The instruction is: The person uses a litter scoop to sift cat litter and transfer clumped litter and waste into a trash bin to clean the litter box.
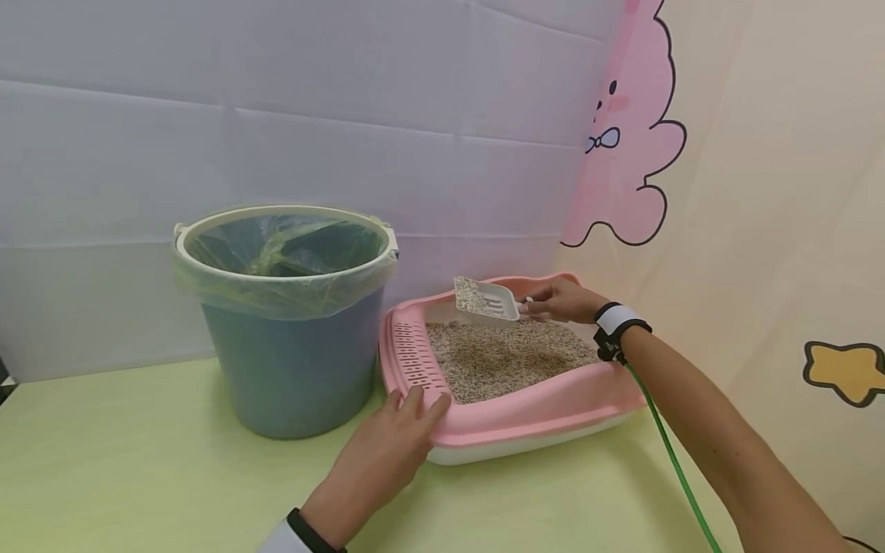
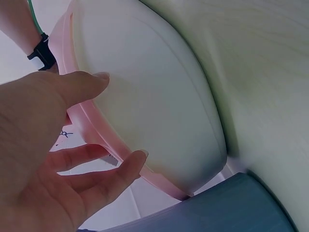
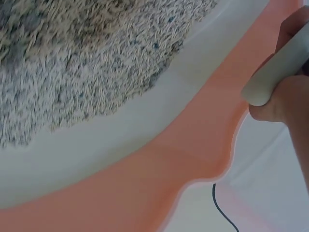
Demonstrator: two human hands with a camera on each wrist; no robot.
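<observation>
Pale lilac sheet wall behind, cream wall w/ pink cartoon animal sticker (image 1: 625,146) and a yellow star sticker (image 1: 846,371) to the right; everything sits on a light green table (image 1: 124,468). On it, left of centre, a blue plastic bucket (image 1: 290,361) lined w/ a clear yellowish bag (image 1: 276,257) folded over its rim. Just beside it on the right stands the pink-rimmed, white-bottomed plastic litter tray (image 1: 553,407), filled w/ grey-beige pellet litter (image 1: 505,357); a slotted pink grille strip runs along its left edge.

Your left hand (image 1: 387,453) rests on the tray's near left corner, fingers straight and spread, tips over the pink rim; the left wrist view shows thumb and fingers fanned around the rim's underside, not curled tight. Your right hand (image 1: 563,299) is above the far side of the tray, pinching the handle of a small white slotted plastic scoop (image 1: 487,299). The scoop is raised over the litter, tilted, w/ some pellets in its bowl. The right wrist view shows the handle end held between curled fingers, over the pink rim. Black-and-white wrist strap (image 1: 615,322) on your right arm, a thin green cable (image 1: 674,461) trailing from it toward you.
</observation>
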